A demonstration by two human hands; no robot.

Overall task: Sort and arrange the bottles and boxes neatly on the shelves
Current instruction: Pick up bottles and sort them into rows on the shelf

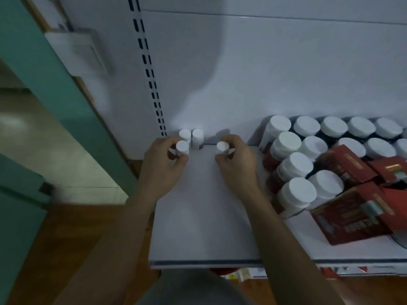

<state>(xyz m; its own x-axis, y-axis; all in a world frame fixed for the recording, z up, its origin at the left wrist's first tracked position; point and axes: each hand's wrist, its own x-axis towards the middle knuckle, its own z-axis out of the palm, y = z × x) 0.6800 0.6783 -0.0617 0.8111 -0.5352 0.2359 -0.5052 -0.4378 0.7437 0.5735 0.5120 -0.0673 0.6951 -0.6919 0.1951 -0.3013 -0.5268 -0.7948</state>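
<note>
A white shelf (204, 216) was seen from above, filling the lower middle of the frame. Near its back edge, at centre frame, a first small bottle (182, 147) with a white cap was gripped upright by the left hand (164, 157), whose fingers were curled round its body. Just right of it, a second small bottle (222, 147) of the same kind was pinched upright by the curled fingers of the right hand (236, 160). Whether either bottle touched the shelf could not be told. Directly behind the first, 2 standing bottles (191, 135) were set side by side against the back panel, beside the slotted upright (152, 80).

At the right of the frame, many large bottles (295, 166) with white caps were packed in rows, well apart from the hands. Several red boxes (350, 214) were lying tilted and disordered against them at the lower right. A green frame (44, 69) was visible at the left, blurred.
</note>
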